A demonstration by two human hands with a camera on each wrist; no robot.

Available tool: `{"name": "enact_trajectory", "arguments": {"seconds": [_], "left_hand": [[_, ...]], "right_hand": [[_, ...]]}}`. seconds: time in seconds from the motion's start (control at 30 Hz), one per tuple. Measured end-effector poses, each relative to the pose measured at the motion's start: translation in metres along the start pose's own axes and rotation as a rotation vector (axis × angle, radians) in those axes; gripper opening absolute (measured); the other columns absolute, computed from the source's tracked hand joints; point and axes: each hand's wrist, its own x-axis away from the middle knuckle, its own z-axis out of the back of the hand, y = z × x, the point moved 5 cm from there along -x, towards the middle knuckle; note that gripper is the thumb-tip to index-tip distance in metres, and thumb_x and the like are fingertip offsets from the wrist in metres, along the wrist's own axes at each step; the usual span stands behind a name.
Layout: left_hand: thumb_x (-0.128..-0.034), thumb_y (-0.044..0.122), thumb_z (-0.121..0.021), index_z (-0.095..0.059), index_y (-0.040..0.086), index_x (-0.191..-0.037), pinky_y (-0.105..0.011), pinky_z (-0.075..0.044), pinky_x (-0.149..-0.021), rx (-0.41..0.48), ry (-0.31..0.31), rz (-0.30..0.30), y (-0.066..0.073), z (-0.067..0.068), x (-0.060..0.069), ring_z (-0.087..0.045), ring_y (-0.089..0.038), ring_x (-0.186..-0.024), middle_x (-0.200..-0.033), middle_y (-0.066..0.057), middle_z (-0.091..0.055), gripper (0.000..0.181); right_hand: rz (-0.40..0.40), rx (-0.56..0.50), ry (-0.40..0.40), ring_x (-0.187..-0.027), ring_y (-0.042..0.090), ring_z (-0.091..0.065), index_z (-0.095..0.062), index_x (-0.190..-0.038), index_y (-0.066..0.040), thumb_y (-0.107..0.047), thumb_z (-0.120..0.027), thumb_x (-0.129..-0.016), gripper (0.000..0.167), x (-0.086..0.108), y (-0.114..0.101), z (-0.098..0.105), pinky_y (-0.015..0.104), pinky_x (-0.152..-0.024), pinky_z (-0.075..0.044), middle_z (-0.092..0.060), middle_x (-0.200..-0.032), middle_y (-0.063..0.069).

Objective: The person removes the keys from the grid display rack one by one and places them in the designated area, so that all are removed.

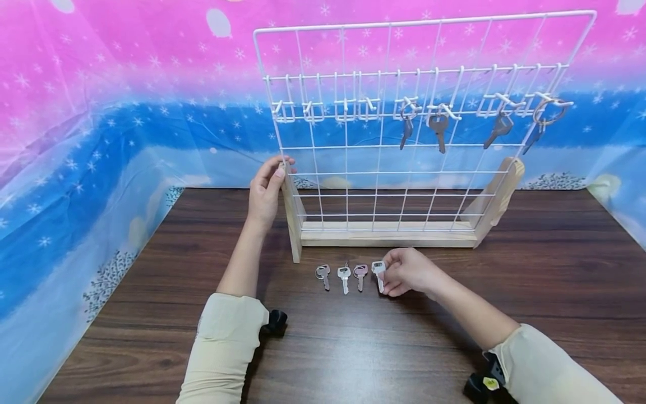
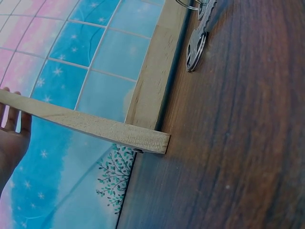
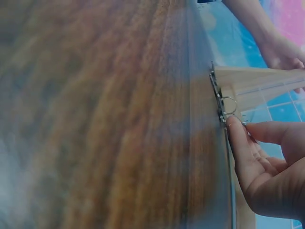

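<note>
Right hand is pinching rightmost loose key | left hand is gripping wooden rack upright | step: apparently picking up | next: likely calling for clean lift

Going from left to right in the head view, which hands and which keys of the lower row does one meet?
Left hand → grey key → bright silver key → pinkish key → held key → right hand.

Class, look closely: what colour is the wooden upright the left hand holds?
The wooden upright is pale tan; the left wrist view shows it best.
</note>
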Motion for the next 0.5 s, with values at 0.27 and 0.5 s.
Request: {"name": "enact_trajectory", "arguments": {"seconds": [0.27, 0.5], "left_hand": [[-0.0937, 0.011, -0.042, -0.047, -0.015, -0.119, -0.030, -0.044, -0.083, -0.010, -0.006, -0.001, -0.0005, 0.0001, 0.0002, -0.059, -0.015, -0.096, -0.112, -0.015, -0.060, 0.036], [-0.0930, 0.012, -0.043, -0.049, -0.012, -0.119, -0.029, -0.045, -0.082, -0.010, -0.001, -0.001, -0.0004, 0.0002, 0.0004, -0.059, -0.020, -0.096, -0.110, -0.005, -0.062, 0.036]], "right_hand": [[-0.024, 0.020, 0.003, -0.057, 0.017, -0.061, -0.051, -0.088, 0.010, 0.007, -0.052, -0.080, 0.009, -0.0027, 0.0077, -0.0023, 0.031, -0.056, -0.053, -0.061, -0.067, 0.010], [-0.026, 0.069, 0.047, -0.055, 0.016, -0.061, -0.052, -0.084, 0.007, 0.006, -0.055, -0.082, 0.004, -0.0025, 0.0069, -0.0040, 0.031, -0.054, -0.053, -0.060, -0.067, 0.011]]}}
